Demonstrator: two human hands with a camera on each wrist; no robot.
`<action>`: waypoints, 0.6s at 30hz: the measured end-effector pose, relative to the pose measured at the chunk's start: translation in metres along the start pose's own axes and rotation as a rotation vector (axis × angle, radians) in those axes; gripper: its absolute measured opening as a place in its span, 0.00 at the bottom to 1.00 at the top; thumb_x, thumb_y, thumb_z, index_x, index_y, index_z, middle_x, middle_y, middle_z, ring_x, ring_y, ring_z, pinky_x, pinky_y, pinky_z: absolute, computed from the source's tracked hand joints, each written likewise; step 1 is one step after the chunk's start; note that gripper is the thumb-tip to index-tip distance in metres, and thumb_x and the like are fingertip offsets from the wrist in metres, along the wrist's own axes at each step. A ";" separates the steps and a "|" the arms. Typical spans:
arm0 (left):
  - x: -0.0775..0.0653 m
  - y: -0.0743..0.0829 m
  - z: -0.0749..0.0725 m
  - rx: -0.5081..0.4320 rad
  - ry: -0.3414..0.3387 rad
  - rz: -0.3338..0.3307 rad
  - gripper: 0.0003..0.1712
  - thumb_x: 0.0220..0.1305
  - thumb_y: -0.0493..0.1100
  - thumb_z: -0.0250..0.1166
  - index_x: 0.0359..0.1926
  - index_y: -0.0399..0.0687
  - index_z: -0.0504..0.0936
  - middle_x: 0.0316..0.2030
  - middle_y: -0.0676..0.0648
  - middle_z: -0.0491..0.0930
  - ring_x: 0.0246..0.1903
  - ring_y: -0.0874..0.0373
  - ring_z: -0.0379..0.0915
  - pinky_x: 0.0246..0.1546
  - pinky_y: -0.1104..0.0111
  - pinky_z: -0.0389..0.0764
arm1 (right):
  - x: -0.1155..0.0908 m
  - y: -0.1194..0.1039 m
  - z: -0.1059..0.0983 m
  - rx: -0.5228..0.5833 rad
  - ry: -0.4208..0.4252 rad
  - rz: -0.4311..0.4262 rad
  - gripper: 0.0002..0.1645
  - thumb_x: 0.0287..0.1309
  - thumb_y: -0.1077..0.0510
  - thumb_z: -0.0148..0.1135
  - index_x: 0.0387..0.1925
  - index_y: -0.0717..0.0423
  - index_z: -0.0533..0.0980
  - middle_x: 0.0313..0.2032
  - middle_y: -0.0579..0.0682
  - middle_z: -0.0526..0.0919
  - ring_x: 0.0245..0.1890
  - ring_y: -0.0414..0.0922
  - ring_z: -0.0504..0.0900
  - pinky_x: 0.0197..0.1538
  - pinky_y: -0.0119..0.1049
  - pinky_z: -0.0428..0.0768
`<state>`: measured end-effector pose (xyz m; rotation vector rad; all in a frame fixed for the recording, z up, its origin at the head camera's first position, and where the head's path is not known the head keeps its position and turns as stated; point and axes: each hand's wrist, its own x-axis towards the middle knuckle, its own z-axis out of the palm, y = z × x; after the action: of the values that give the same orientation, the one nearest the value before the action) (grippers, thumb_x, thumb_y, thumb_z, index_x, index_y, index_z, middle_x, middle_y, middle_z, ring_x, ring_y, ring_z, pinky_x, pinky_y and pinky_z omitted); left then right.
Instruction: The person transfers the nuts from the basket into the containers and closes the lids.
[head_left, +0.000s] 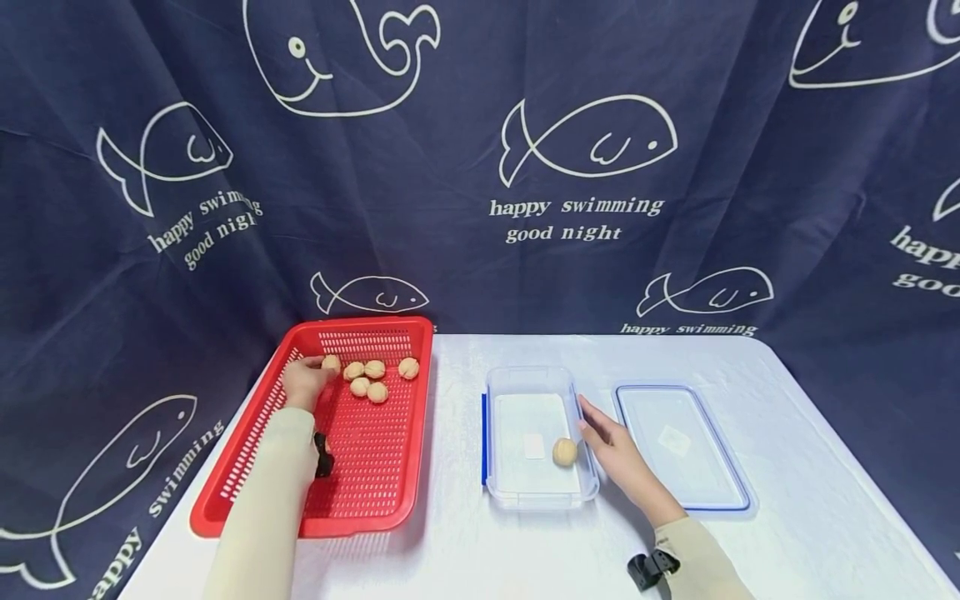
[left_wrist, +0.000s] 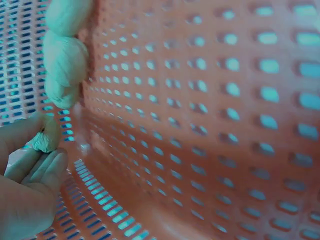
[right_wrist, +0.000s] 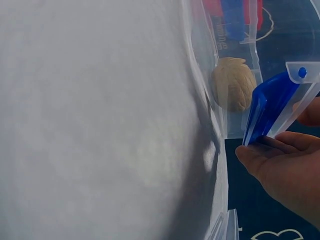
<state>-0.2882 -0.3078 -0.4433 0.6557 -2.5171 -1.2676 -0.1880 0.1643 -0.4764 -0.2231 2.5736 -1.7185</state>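
Observation:
At the far left of the red basket (head_left: 371, 487), my left hand (head_left: 303, 383) pinches a walnut (head_left: 331, 363) between thumb and fingers. The left wrist view shows this walnut (left_wrist: 47, 134) at the fingertips, low by the perforated wall. Several other walnuts (head_left: 377, 392) lie in the basket's far part, right of the hand. My right hand (head_left: 618, 454) holds the right side of a clear plastic container (head_left: 517, 471), its fingers at a blue latch (right_wrist: 272, 102) that hangs open. Inside the container one walnut (head_left: 565, 452) sits near the right wall.
Right of the container lies a clear lid (head_left: 716, 467) with a blue seal, flat on the white table (head_left: 465, 550). Another blue latch (head_left: 483, 437) hangs on the container's left side. A dark blue curtain (head_left: 465, 183) with fish drawings stands behind the table.

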 end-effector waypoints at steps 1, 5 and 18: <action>0.000 0.001 0.000 -0.006 0.007 -0.001 0.24 0.54 0.33 0.65 0.53 0.26 0.76 0.52 0.28 0.75 0.56 0.38 0.66 0.62 0.54 0.64 | 0.000 0.000 0.000 0.001 0.001 0.000 0.31 0.73 0.57 0.47 0.71 0.63 0.55 0.70 0.62 0.56 0.70 0.57 0.56 0.69 0.44 0.55; -0.002 0.010 0.000 -0.085 0.040 -0.006 0.24 0.56 0.33 0.66 0.54 0.27 0.77 0.51 0.29 0.77 0.55 0.41 0.68 0.58 0.57 0.69 | 0.001 0.000 0.001 0.000 0.005 -0.013 0.30 0.72 0.58 0.47 0.71 0.64 0.55 0.70 0.63 0.57 0.69 0.58 0.56 0.69 0.44 0.55; -0.020 0.051 0.005 -0.399 0.003 0.050 0.23 0.56 0.31 0.68 0.54 0.30 0.79 0.52 0.31 0.78 0.28 0.75 0.70 0.33 0.83 0.72 | 0.000 0.001 0.000 -0.003 0.001 -0.010 0.31 0.72 0.58 0.47 0.71 0.63 0.55 0.70 0.63 0.56 0.69 0.58 0.57 0.69 0.44 0.55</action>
<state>-0.2872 -0.2684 -0.4056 0.4958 -2.1645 -1.6790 -0.1882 0.1650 -0.4776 -0.2363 2.5805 -1.7181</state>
